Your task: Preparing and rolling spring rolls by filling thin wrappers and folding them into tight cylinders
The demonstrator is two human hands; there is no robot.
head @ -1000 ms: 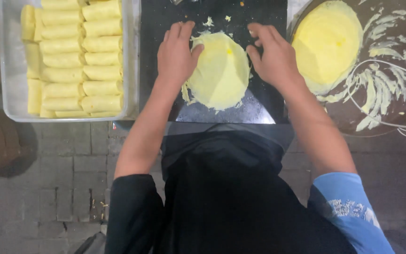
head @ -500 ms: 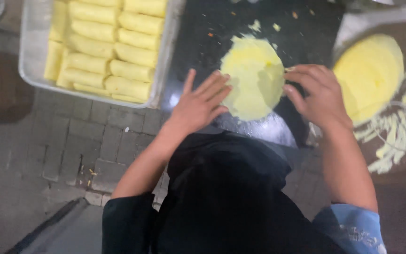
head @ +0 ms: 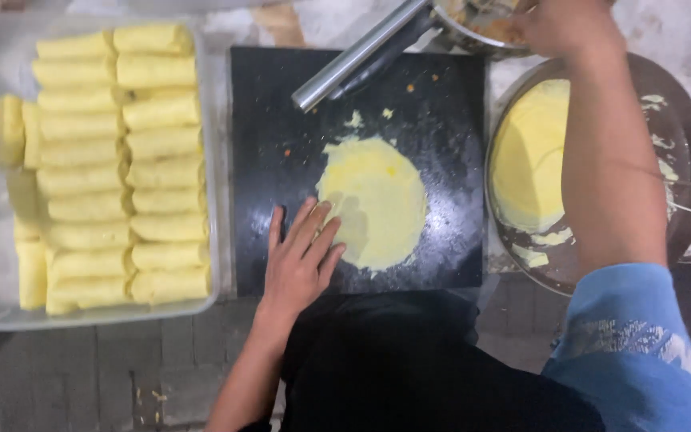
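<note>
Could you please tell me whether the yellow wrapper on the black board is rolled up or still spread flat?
Spread flat: the yellow wrapper lies open as a round sheet on the black board, left hand on its edge.

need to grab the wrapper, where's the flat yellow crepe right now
In the head view the flat yellow crepe lies on the black board, right of centre, with the left hand touching its lower-left edge; the tray of rolls sits to the left.

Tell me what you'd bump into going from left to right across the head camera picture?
Clear tray of yellow rolls → left hand → round yellow wrapper on the black board → dark plate with another yellow wrapper.
</note>
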